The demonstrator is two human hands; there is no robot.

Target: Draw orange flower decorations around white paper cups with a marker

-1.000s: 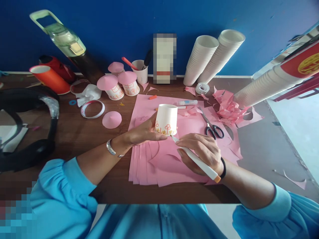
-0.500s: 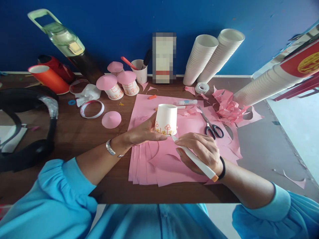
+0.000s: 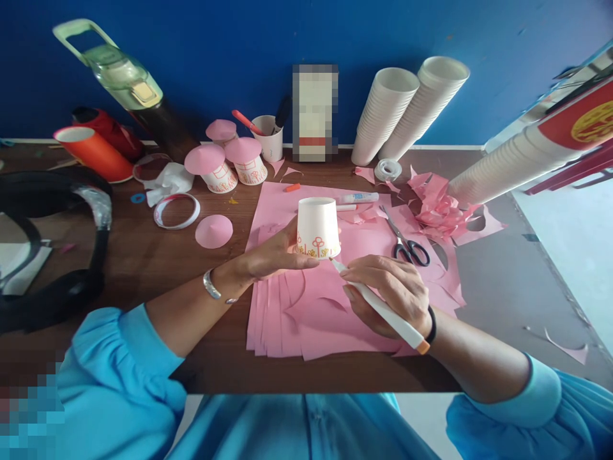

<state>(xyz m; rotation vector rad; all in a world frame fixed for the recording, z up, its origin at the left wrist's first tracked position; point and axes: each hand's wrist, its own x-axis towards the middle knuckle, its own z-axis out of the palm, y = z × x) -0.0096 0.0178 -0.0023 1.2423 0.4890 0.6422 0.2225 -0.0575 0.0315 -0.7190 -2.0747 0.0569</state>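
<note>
My left hand [image 3: 278,253] is closed around a white paper cup [image 3: 317,220], which is upside down over pink paper sheets [image 3: 316,319]. Red flowers and yellow-green plants are drawn along its lower edge. Between the fingers of my right hand [image 3: 390,291] is a white marker [image 3: 383,306] with an orange end; its tip is at the cup's lower edge, and whether it touches is hard to tell. Black-handled scissors [image 3: 409,248] and a glue stick [image 3: 359,197] lie on the pink paper. An orange cap [image 3: 292,187] rests near the sheets' top edge.
Decorated cups with pink cone tops [image 3: 244,150] stand back left, a loose pink cone [image 3: 214,231] before them. Tall cup stacks [image 3: 383,115], tape [image 3: 387,169] and crumpled pink scraps [image 3: 443,207] are right. Headphones [image 3: 71,287], bottles [image 3: 138,89] and a white ring [image 3: 177,211] are left.
The cup has shifted slightly left and up, turned a little in my left hand. My right hand and the marker have moved slightly right.
</note>
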